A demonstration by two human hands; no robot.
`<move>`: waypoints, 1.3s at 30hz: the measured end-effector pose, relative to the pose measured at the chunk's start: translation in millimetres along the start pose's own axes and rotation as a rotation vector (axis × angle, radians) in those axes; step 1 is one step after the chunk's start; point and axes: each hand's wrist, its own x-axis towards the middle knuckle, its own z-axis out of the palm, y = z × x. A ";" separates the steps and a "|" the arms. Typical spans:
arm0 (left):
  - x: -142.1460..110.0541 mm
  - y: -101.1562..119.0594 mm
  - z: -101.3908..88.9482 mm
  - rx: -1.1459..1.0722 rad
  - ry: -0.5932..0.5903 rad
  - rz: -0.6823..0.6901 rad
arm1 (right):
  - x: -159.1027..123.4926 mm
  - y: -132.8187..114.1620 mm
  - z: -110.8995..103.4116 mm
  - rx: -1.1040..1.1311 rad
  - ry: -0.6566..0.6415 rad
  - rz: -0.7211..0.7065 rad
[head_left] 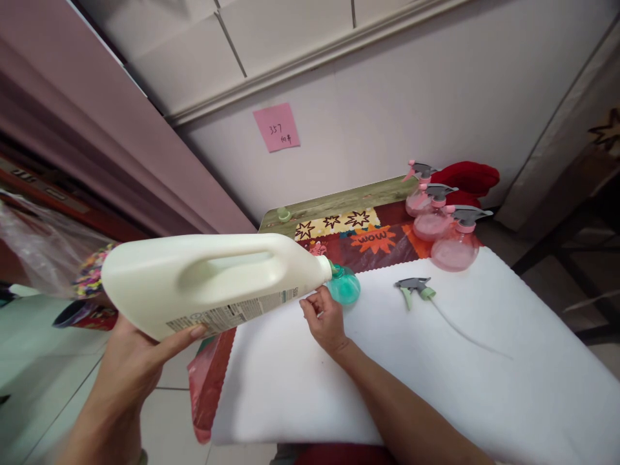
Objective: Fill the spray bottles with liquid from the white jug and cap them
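White table (290, 387) by wall (368, 116); jug (159, 278) tipped above left edge, mouth (325, 268) at bottle (347, 288); my left hand (135, 355) part-curled, cradling base (116, 281), thumb (177, 343) along side; my right hand (327, 321) curled under neck (312, 274), hold unclear; jug probably heavy, slippery, best gripped by handle (242, 244) and base

Cream jug (213, 298), tipped toward teal bottle (347, 289)

Close above the white tabletop (290, 387), from its near side, the head camera looks forward and down toward the wall (387, 123) beyond.
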 end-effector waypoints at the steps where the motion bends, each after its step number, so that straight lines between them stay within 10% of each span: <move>1: -0.1 1.9 0.6 0.005 -0.007 0.003 | -0.2 -0.7 -0.4 0.009 0.004 -0.004; 39: 10.0 5.7 -3.6 0.037 -0.022 0.029 | 0.1 -7.4 -5.3 0.096 -0.065 -0.007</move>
